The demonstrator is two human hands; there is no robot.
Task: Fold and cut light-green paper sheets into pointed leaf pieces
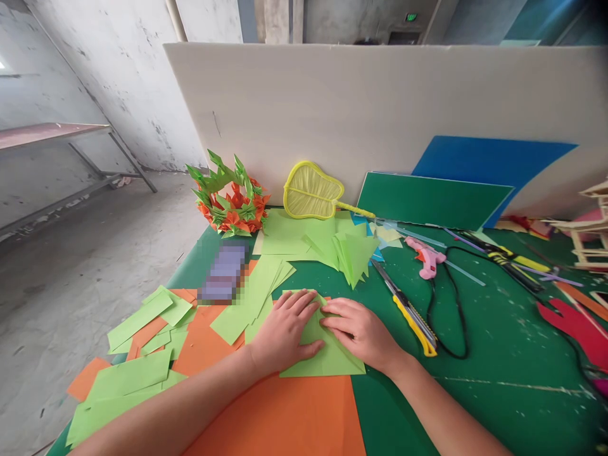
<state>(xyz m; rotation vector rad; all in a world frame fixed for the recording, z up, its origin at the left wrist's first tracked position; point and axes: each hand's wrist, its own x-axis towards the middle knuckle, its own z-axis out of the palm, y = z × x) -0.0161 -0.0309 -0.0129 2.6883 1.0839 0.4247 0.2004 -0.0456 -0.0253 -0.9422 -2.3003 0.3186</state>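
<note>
A light green sheet of paper (332, 362), with a slanted folded edge on its right side, lies in front of me over orange paper (285, 418). My left hand (289, 332) rests flat on its left part, fingers stretched forward and thumb out to the side. From the right, my right hand (358, 329) has its fingers bent together on the sheet's upper right fold; its thumb is mostly hidden. Just beyond my hands lies a pile of folded green paper triangles (354, 253). A yellow utility knife (413, 320) lies right of my right hand.
Green and orange paper pieces (142, 323) cover the table's left side, near a pixelated phone-like object (223, 272). Behind stand a folded-paper flower piece (230, 196) and a yellow fan (311, 190). A pink glue gun (427, 256) with black cord, and pliers (513, 263), lie rightward.
</note>
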